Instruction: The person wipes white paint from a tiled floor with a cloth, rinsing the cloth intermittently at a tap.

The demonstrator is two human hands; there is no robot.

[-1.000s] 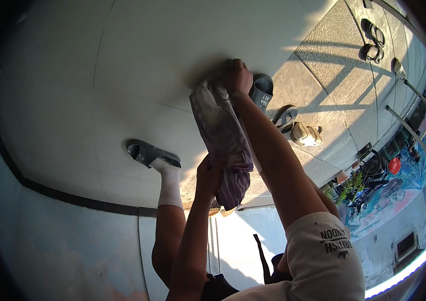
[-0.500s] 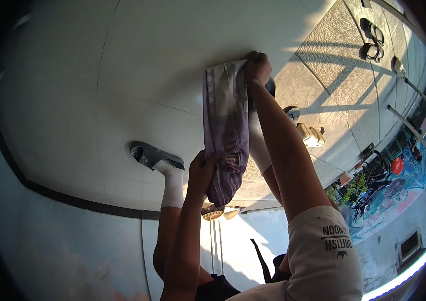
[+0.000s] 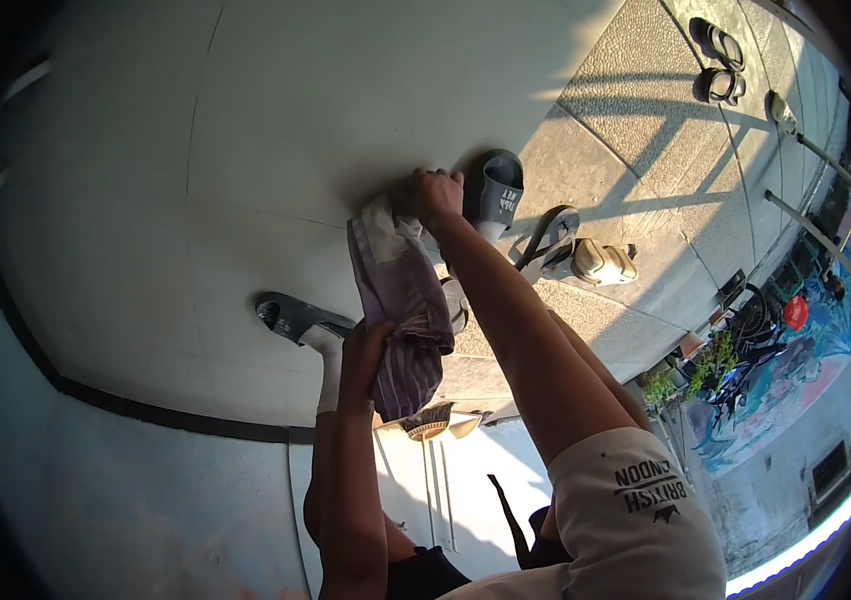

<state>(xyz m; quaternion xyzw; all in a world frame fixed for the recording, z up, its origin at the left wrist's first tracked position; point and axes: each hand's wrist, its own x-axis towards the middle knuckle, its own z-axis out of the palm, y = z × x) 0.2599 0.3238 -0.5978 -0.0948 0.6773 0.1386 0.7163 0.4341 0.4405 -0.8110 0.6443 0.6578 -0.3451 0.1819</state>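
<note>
A folded purple striped cloth (image 3: pixel 400 285) with a pale grey-white end hangs between my hands, above the floor. My left hand (image 3: pixel 363 355) is closed on its left side, low down, with the thumb on top. At the far end, my right hand (image 3: pixel 437 198) has its fingers curled at the upper right corner, by the pale part. The striped near end is bunched and bends down towards me. My fingertips on the far side are hidden.
My feet wear white socks and dark slides, the left slide (image 3: pixel 295 316) and the right slide (image 3: pixel 498 190). Sandals (image 3: pixel 553 235) and a beige shoe (image 3: pixel 605 262) lie to the right. A broom (image 3: pixel 429 424) is behind the cloth; more sandals (image 3: pixel 721 86) lie far right.
My right hand has come down and left, and the cloth's far end has dropped and crumpled with it. My left hand has shifted slightly left and down. The right slide is now uncovered.
</note>
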